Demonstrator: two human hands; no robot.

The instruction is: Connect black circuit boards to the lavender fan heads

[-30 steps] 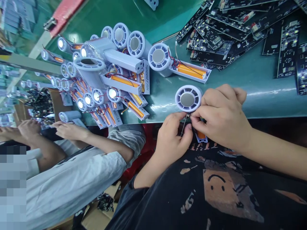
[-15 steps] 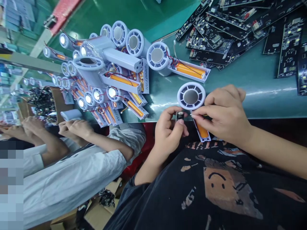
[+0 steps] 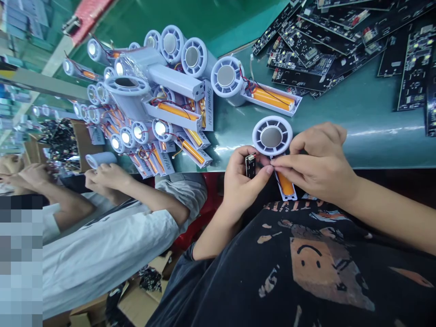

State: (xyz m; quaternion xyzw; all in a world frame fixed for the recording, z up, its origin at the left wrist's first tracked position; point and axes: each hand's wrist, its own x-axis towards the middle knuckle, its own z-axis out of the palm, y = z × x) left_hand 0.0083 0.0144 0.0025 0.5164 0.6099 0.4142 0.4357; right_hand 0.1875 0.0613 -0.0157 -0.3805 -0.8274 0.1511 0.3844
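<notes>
A pale lilac handheld fan (image 3: 271, 135) stands at the table's front edge, its round grille with a silver disc facing up. Its opened handle, with an orange battery (image 3: 286, 184) inside, points down towards my shirt. My left hand (image 3: 243, 179) is closed around a small black circuit board (image 3: 250, 166), held upright just left of the handle. My right hand (image 3: 316, 165) pinches a small pale wire connector at the top of the handle, close to the left thumb tip. The fingers mostly hide the connector and its wire.
Another opened fan (image 3: 228, 79) lies farther back. Many similar fans (image 3: 131, 97) are heaped to the left. Black circuit boards (image 3: 316, 59) pile up at the back right. Co-workers' hands (image 3: 111, 175) are busy at the left along the same table (image 3: 368, 136).
My left hand has turned the circuit board more upright and brought its thumb rightwards to the right fingertips. The right hand stays pinched by the handle. The view has shifted slightly.
</notes>
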